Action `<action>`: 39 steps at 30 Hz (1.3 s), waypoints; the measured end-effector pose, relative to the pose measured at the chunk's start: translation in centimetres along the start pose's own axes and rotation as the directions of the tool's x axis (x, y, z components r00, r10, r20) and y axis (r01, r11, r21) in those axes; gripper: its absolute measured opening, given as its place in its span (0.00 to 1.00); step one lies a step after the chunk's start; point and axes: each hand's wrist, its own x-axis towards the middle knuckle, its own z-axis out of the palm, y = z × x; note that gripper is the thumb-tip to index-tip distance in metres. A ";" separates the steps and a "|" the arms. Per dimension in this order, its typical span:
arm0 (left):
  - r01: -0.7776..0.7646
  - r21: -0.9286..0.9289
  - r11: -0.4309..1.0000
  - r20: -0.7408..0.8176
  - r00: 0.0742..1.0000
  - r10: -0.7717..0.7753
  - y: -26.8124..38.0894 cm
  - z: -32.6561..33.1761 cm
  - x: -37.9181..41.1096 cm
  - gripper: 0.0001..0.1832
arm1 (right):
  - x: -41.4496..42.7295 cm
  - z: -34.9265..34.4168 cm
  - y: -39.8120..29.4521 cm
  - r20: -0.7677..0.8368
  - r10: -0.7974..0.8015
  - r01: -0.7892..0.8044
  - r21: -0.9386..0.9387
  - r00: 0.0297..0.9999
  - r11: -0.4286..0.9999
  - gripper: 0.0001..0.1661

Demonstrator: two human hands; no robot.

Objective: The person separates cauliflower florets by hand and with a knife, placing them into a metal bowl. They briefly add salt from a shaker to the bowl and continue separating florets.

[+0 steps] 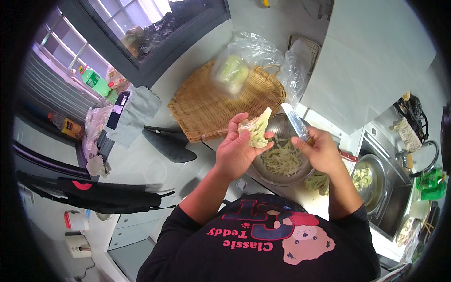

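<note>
My left hand (234,151) holds a piece of cauliflower (259,130), its pale stem pointing up and away from me. In my right hand (322,151) is a knife (296,121), gripped by its handle with the blade angled up and to the left. The blade and the cauliflower are apart. Beneath both hands sits a perforated metal colander (260,165) holding pale green strips (282,160). More cauliflower (317,182) lies on the counter, partly covered by my right forearm.
A woven bamboo basket (201,105) lies beyond my hands, with a bagged vegetable (232,72) on it. To the right, a metal basin (378,187) with cauliflower pieces (362,178) sits in the sink (394,211). A red handle (348,155) shows beside my right wrist.
</note>
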 end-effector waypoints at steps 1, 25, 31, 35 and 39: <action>0.052 -0.117 0.992 0.010 0.999 -0.051 -0.2 0.8 0.2 0.21 | -0.1 0.0 0.7 0.010 -0.012 0.012 0.032 1.000 0.999 0.14; 0.009 0.115 0.993 -0.072 0.997 -0.001 -4.0 5.3 -1.7 0.25 | -0.4 -3.4 -1.4 0.093 -0.156 0.147 0.092 0.983 0.985 0.14; -0.008 0.300 0.954 0.069 0.998 -0.013 -4.7 5.7 -1.7 0.27 | -1.2 -2.3 -1.5 0.095 -0.283 0.246 0.282 0.955 0.927 0.23; -0.014 0.473 0.881 0.010 1.000 0.010 -4.9 6.3 -1.6 0.32 | -1.2 -2.4 -2.1 -0.027 -0.335 0.336 0.120 0.942 0.934 0.28; -0.140 0.496 0.857 0.134 0.987 0.084 -4.8 6.6 -1.6 0.26 | -1.5 -2.0 -2.2 -0.071 -0.353 0.358 0.082 0.933 0.930 0.29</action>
